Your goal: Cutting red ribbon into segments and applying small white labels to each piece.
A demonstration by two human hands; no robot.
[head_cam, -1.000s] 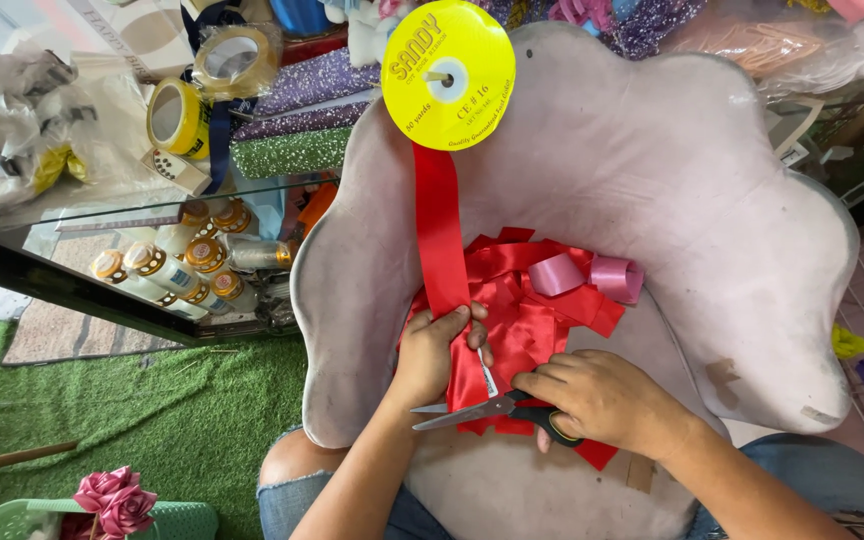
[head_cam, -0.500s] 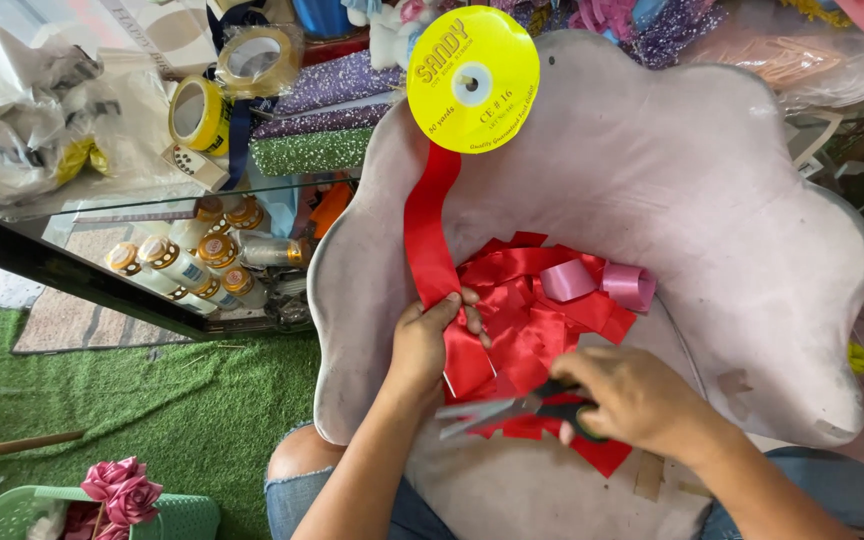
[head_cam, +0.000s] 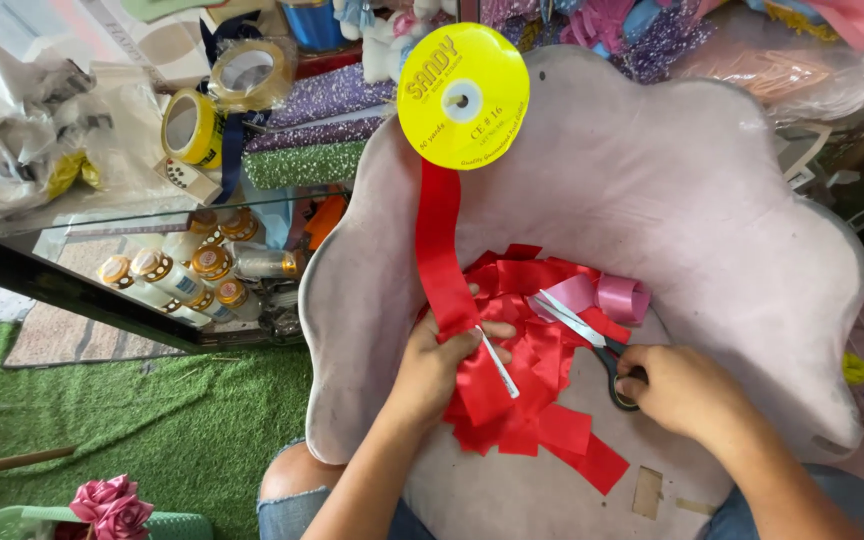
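Pinching red ribbon (head_cam: 439, 250) in left hand (head_cam: 439, 365); right hand (head_cam: 687, 390) at 3 o'clock gripping scissors (head_cam: 580, 330). Cut strips (head_cam: 532, 400) piled; spool (head_cam: 463, 96) at 12 o'clock looks far from spent.

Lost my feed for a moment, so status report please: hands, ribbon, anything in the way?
Left hand pinching red satin ribbon off yellow spool. Right hand holding silver scissors, blades open. Cut red ribbon pieces heaped below; pink ribbon roll beside blades.

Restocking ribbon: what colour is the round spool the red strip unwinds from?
Bright yellow round spool, seen clearest in the head view, above the red ribbon strip.
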